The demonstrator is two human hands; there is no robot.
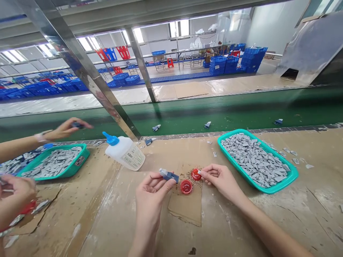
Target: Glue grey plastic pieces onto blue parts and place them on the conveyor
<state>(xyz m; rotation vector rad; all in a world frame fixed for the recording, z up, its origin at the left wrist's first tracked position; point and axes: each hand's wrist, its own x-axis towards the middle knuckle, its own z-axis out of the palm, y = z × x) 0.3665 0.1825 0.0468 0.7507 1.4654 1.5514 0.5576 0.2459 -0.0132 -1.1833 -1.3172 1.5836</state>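
My left hand (pixel 154 189) holds a small blue and grey plastic part (pixel 169 175) between thumb and fingers, above the cardboard-covered bench. Pinched in my right hand (pixel 218 178) is a small light grey plastic piece (pixel 199 172), right at the rim of a red cap (pixel 195 174). A second red cap (pixel 186 186) with liquid in it stands just below the blue part. Both caps sit by a stained piece of cardboard (pixel 187 210). To the right of my right hand lies a green basket (pixel 293 175) heaped with grey plastic pieces (pixel 254 157).
A white bottle with a blue nozzle (pixel 128 153) stands left of my hands. Behind runs a green conveyor belt (pixel 182 114) carrying several blue-grey parts. At left, a co-worker's hands (pixel 65 129) work near another green basket (pixel 80 160). A slanted metal post (pixel 102 89) rises beyond the bottle.
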